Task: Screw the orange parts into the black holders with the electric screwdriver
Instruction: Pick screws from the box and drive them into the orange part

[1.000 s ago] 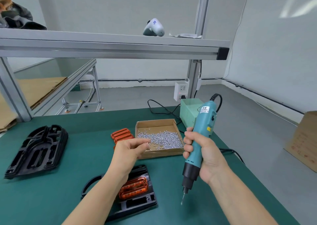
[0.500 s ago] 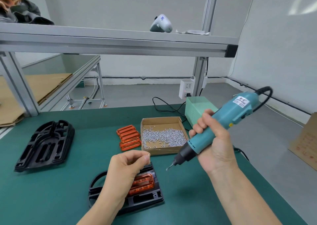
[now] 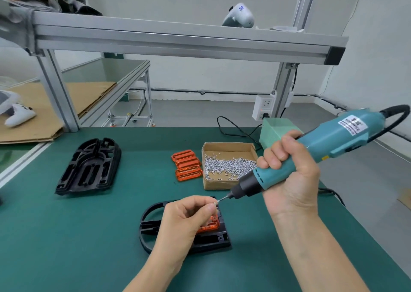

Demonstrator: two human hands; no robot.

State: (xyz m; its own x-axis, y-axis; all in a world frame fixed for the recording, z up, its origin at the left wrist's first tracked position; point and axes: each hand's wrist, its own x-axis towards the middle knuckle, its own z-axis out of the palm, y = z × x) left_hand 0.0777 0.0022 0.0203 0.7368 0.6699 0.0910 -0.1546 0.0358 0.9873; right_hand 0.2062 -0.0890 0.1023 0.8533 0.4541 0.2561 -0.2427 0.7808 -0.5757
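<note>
Green bench mat (image 3: 93,247) under an aluminium frame, grey floor and pale walls beyond. Reaching in from 6 o'clock, left forearm angled up toward centre; left hand (image 3: 184,220) curled, thumb and forefinger pinching a tiny screw (image 3: 215,202) just above the near black holder (image 3: 213,242). Coming in from 5 o'clock, right forearm raised; right hand (image 3: 289,180) wrapped tight round the teal electric screwdriver (image 3: 311,156), body tilted up toward 2 o'clock, bit (image 3: 223,198) pointing toward 8 o'clock and meeting the screw. Seated in that holder, partly hidden by the left hand, an orange part (image 3: 210,226). At 12 o'clock from the holder, a stack of orange parts (image 3: 186,166), just beside an open cardboard box (image 3: 226,147) holding loose silver screws (image 3: 229,167). Off at 10 o'clock, a stack of black holders (image 3: 89,167). Behind the box at 1 o'clock, a pale green power unit (image 3: 273,129).
</note>
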